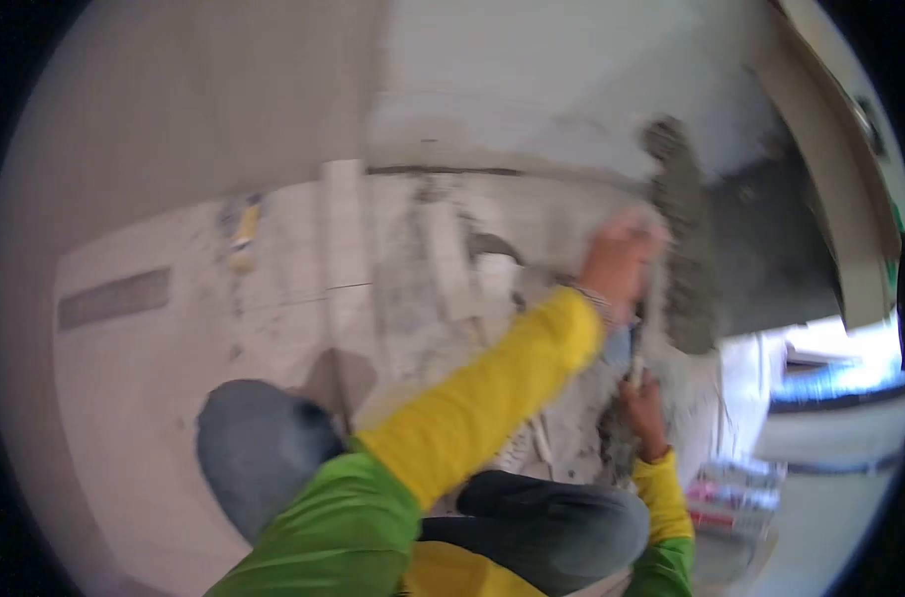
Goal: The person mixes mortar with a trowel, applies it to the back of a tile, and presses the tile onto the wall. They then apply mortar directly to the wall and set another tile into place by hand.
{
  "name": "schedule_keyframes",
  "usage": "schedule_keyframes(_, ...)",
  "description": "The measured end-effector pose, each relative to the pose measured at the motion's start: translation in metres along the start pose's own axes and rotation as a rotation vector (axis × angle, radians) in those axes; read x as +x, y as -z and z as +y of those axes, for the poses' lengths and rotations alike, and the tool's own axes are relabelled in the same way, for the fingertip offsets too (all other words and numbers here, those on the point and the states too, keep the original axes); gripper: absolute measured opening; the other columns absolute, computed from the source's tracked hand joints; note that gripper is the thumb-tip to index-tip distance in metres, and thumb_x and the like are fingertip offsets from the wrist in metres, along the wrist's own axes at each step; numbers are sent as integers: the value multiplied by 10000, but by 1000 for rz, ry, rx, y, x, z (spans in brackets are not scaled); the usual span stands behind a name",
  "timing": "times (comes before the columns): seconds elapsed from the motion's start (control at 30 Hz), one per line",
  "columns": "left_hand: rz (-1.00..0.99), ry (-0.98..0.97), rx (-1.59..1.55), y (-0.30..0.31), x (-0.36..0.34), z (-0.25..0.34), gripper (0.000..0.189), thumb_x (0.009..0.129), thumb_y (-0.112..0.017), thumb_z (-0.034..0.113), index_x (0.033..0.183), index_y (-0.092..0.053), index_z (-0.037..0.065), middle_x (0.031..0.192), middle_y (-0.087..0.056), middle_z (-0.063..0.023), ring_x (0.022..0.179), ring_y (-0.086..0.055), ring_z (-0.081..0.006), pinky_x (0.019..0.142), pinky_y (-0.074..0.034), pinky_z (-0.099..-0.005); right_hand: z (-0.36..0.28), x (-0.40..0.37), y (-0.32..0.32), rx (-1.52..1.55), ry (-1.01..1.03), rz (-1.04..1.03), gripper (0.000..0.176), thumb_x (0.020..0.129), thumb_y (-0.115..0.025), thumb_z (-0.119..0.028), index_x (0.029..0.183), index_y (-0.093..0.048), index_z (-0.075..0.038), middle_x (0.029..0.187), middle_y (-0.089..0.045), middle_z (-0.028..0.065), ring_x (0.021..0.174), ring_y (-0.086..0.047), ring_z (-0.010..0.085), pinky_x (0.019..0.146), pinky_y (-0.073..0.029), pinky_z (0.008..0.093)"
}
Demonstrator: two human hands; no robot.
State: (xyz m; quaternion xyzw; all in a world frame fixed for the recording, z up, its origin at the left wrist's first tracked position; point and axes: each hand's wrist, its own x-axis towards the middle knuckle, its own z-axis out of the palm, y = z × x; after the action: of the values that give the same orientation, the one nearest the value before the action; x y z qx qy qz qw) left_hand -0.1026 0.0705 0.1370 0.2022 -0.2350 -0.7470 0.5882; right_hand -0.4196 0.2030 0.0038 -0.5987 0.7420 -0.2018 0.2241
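Observation:
My left hand (622, 261), blurred and with a band at its wrist, is closed around the upper part of a narrow pale strip (639, 350) seen nearly edge-on. At the lower end of that strip is my right hand (646, 413), its fingers closed on it. The strip's exact kind is too blurred to make out. Just right of both hands, a thick ridge of wet grey mortar (689, 254) runs along the floor. Some bluish-grey surface shows between the hands, partly hidden.
Beige tiles (273, 338) cover the floor at left, with a yellow-labelled tube or bottle (246, 227) and a grey rectangular inset (114, 298). Pale tile strips (445, 259) lie centrally. A long board (825, 159) stands at right, above stacked boxes (739, 497).

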Motion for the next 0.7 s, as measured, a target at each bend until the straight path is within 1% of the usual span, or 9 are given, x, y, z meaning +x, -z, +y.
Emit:
schedule_keyframes(0.07, 43, -138, 80, 4, 7, 24, 439, 878, -604, 236, 1246, -552, 3, 656, -545, 0, 533, -447, -88, 502, -395, -268, -114, 28, -6, 51, -90, -318, 201, 841, -632, -157, 1006, -582, -54, 830, -612, 48, 713, -573, 148, 646, -482, 310)
schedule_keyframes(0.13, 77, -120, -19, 7, 18, 48, 397, 853, -598, 214, 1172, -583, -23, 657, -570, -42, 578, -490, -102, 553, -432, -301, -171, 62, -24, -182, 590, -406, 358, 837, -645, -144, 1171, -572, -39, 1105, -639, 143, 1000, -591, 302, 866, -462, 391)
schedule_keyframes(0.17, 117, -128, 50, 8, 17, 69, 337, 843, -566, 171, 1121, -587, -19, 765, -612, -129, 704, -558, -226, 661, -455, -347, -161, 79, -32, -209, 638, -523, 462, 865, -658, -167, 1290, -513, -56, 1208, -596, 160, 1112, -555, 293, 932, -432, 381)
schedule_keyframes(0.2, 148, -151, 117, 13, -3, 87, 283, 832, -535, 129, 1069, -591, -15, 873, -654, -216, 831, -627, -351, 769, -478, -394, -108, 90, -53, 271, 245, -632, 481, 884, -652, -184, 1318, -489, -54, 1188, -605, 155, 1017, -593, 290, 893, -459, 390)
schedule_keyframes(0.27, 146, -219, 154, 22, 11, 101, 322, 829, -530, 111, 1115, -591, -22, 1002, -646, -268, 996, -602, -406, 878, -467, -415, -374, 21, -111, -476, -18, -486, 421, 902, -630, -201, 1275, -510, -49, 1035, -637, 139, 881, -615, 252, 780, -500, 371)
schedule_keyframes(0.33, 263, -378, 80, 16, 34, 90, 280, 833, -543, 114, 1060, -591, -42, 791, -628, -267, 733, -616, -399, 715, -485, -425, -358, 37, -162, -384, 111, -480, 368, 903, -622, -226, 1218, -521, -63, 857, -596, 67, 714, -566, 203, 640, -470, 349)
schedule_keyframes(0.37, 368, -331, 98, 11, 39, 98, 256, 833, -560, 103, 1043, -603, -35, 884, -640, -285, 887, -633, -417, 801, -488, -434, -355, 45, -180, -256, 211, -463, 320, 904, -615, -251, 1160, -532, -78, 679, -554, -5, 547, -518, 154, 501, -441, 327)
schedule_keyframes(0.53, 225, -250, 176, 48, -4, 154, 262, 827, -587, 97, 1051, -620, -36, 959, -646, -281, 935, -624, -423, 860, -491, -450, -384, -11, -299, 453, -59, -583, 435, 907, -615, -223, 1235, -427, -7, 667, -544, 17, 529, -512, 107, 495, -449, 290)
schedule_keyframes(0.7, 250, -241, 206, 82, -3, 178, 193, 832, -586, 76, 983, -625, -38, 943, -647, -276, 930, -634, -409, 856, -494, -447, -406, -71, -419, 406, -15, -572, 233, 917, -583, -104, 1052, -402, -44, 694, -514, 33, 522, -514, 131, 455, -449, 290)
